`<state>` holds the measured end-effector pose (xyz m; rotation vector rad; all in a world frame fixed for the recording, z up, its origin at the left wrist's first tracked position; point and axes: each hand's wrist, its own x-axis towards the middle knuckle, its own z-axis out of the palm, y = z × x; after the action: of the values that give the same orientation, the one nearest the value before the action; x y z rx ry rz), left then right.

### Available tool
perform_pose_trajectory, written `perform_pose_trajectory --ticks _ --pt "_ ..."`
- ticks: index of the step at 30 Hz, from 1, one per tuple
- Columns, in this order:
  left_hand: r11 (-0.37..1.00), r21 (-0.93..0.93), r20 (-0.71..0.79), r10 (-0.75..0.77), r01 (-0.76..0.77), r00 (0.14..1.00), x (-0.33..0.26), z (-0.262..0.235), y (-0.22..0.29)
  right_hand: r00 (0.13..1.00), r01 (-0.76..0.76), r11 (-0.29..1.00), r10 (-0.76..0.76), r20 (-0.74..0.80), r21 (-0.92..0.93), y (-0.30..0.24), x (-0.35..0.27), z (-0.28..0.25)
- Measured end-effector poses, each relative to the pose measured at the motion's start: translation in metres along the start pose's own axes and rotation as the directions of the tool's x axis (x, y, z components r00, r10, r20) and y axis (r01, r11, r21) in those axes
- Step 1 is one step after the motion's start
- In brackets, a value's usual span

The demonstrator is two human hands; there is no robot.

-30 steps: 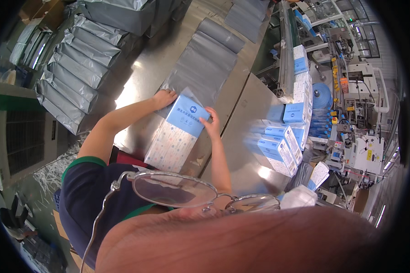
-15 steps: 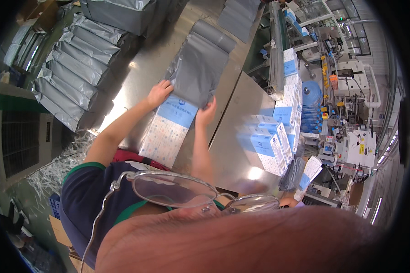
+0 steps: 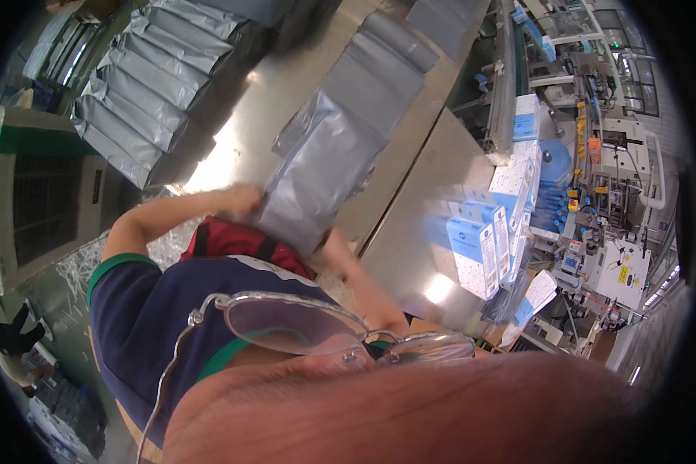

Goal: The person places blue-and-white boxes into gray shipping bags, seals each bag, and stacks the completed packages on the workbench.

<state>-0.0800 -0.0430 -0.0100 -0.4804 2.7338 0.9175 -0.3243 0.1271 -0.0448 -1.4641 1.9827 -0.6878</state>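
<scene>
A grey plastic bag [image 3: 321, 174] lies on the metal table in front of me, its film drawn down over a bulky block; the white and blue packs inside are now hidden. My left hand [image 3: 243, 200] is closed at the bag's near left corner, somewhat blurred. At its near right corner my right hand [image 3: 334, 251] grips the edge, its fingers partly hidden. Beyond the bag, flat grey bags [image 3: 387, 73] lie in a pile, partly under it. Red cloth [image 3: 243, 243] shows between my body and the table edge.
Filled grey bags [image 3: 151, 81] stand in a row at the far left. White and blue boxes [image 3: 475, 247] sit on the table's right part, beside machinery [image 3: 622, 263] and a conveyor [image 3: 504, 85]. A grey-green cabinet [image 3: 42, 193] is at left; another person [image 3: 15, 332] is at lower left.
Both hands have moved toward me, drawing the grey bag down over the white and blue packs, which are now covered. The view has shifted a little.
</scene>
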Motion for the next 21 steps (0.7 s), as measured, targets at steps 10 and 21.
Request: perform_pose_trajectory --ticks 10,21 --pt "0.348 -0.937 -0.190 -0.578 0.029 0.794 -0.011 0.034 0.003 0.953 -0.002 0.989 0.047 0.300 -0.149 -0.098 0.009 -0.051" --pt "0.202 -0.979 -0.107 -0.544 0.006 0.832 -0.017 0.024 0.013 0.932 0.148 0.931 -0.019 -0.362 0.333 -0.116 0.040 0.035"
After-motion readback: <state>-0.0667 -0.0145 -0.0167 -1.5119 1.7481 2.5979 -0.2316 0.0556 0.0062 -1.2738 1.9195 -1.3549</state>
